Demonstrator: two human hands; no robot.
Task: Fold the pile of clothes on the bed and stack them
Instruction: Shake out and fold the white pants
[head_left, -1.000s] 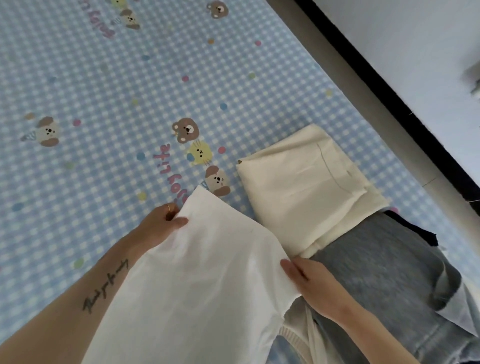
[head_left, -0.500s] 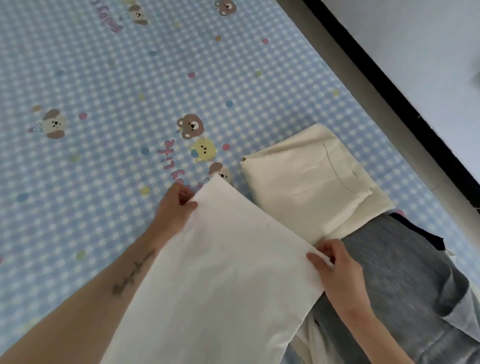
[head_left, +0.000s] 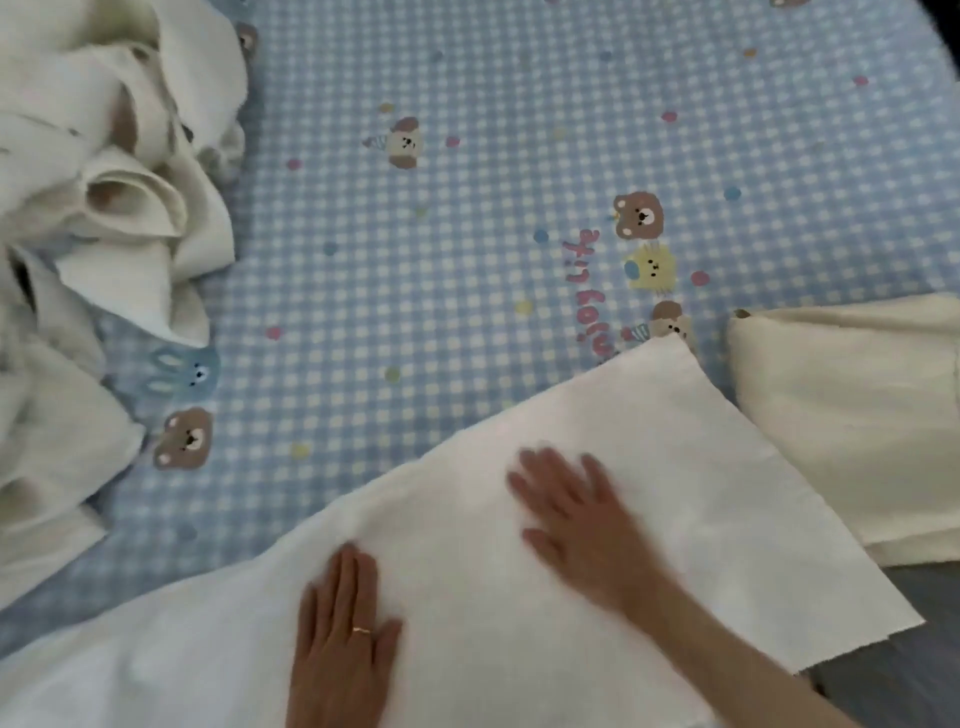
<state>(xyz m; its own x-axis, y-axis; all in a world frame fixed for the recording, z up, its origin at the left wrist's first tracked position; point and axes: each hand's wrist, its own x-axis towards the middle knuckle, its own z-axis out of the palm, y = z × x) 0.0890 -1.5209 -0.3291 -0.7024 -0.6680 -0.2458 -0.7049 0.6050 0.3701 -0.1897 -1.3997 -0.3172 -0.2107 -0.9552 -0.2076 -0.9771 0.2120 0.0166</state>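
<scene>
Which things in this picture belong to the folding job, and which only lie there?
Belonging to the job:
- white garment, lying flat
- left hand and right hand, both flat on it
- folded cream garment on the right
- unfolded pile of whitish clothes on the left
- grey garment at lower right

Only lying there:
- blue checked bed sheet with cartoon animals

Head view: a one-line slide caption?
Both hands, left and right, press flat on a white garment on the checked bed.
</scene>
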